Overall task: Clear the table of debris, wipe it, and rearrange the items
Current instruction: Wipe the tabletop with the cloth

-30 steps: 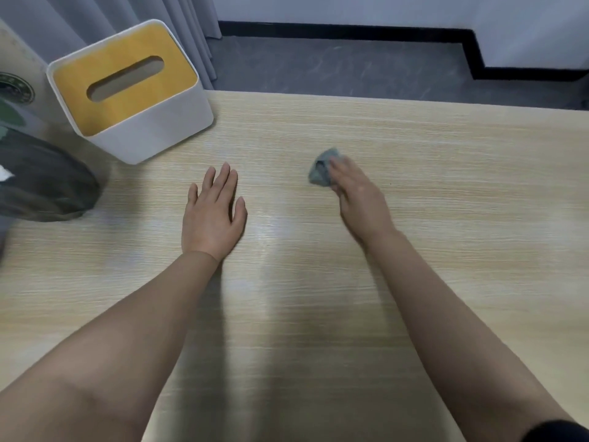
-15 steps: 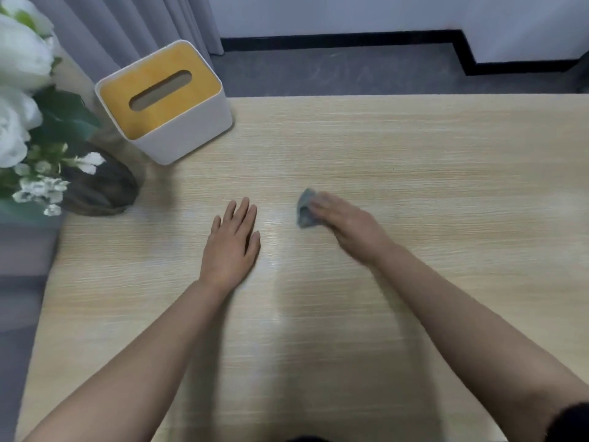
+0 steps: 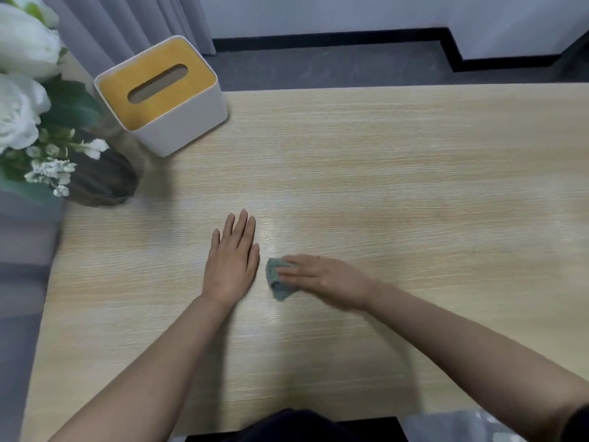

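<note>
Head view has me watching the right hand [image 3: 331,277] press flat, straight fingers on the grey cloth [image 3: 276,282] mid-table [image 3: 414,186], just beside the left hand [image 3: 232,266] lying fingers-together; a wide sweep could, I judge, knock the vase [image 3: 98,177] of flowers [image 3: 22,100] or the tissue box [image 3: 159,94], whose slot shows nothing.

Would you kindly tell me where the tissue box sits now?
In the head view, the tissue box stands at the table's far left corner, beside the flower vase.
</note>
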Available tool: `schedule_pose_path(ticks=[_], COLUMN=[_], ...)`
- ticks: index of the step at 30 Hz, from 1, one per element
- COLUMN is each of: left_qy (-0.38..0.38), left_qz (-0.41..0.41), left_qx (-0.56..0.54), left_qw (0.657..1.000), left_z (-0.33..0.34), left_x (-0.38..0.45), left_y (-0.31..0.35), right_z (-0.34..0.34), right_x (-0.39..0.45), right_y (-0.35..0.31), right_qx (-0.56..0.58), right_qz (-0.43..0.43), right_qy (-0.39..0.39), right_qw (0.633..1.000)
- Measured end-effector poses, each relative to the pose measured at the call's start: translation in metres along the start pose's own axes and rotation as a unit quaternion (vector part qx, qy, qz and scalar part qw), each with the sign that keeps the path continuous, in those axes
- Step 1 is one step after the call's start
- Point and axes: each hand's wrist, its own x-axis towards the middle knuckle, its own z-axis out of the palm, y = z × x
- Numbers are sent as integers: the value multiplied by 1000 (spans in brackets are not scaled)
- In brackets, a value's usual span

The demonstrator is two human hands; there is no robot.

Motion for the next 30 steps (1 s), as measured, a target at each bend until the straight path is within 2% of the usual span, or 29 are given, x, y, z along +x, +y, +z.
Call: schedule_pose_path(ticks=[2,3,5,6,8,10,15,17,18,19,22,26,28,30], left_qy=[-4,-5,-1,0,1,-1,-9,-16,-19,-22,-29,-32,-30,-25], left_qz=[2,4,7,7,6,6,14,19,19,19,16,2,-6,-17], left_qx=[-2,-5,-15,-16,-14,-12,-3,2,3,4,2,7,9,6], left_qw=[1000,1000,1000,1000,1000,1000,1000,1000,1000,1000,999,999,999,1000], left_z=[-1,-1,-1,-1,1,2,6,6,5,5,3,6,9,13], left_x=[0,-2,-5,-8,-11,-15,-34,-39,-39,-39,-41,-55,-65,-75], left_y=[-1,-1,-1,-2,-2,-1,-5,-7,-8,-9,-8,-3,-1,3], right_z=[-16,-29,-48,-53,-50,-33,18,16,9,1,-26,-24,-7,13], right_x=[2,2,2,3,7,9,-18,-27,-27,-24,-14,-5,-5,-13], right_y=[31,48,76,83,76,51,-29,-28,-18,-7,26,27,6,-25], right_qx=[-17,-31,7,12,18,20,20,14,-2,-8,-1,-6,9,12], right_qz=[74,150,324,370,410,392,206,132,121,139,273,359,350,281], right_qy=[34,65,132,159,180,191,106,58,40,39,84,144,168,158], right_qw=[997,986,937,915,894,900,973,990,992,990,958,922,921,946])
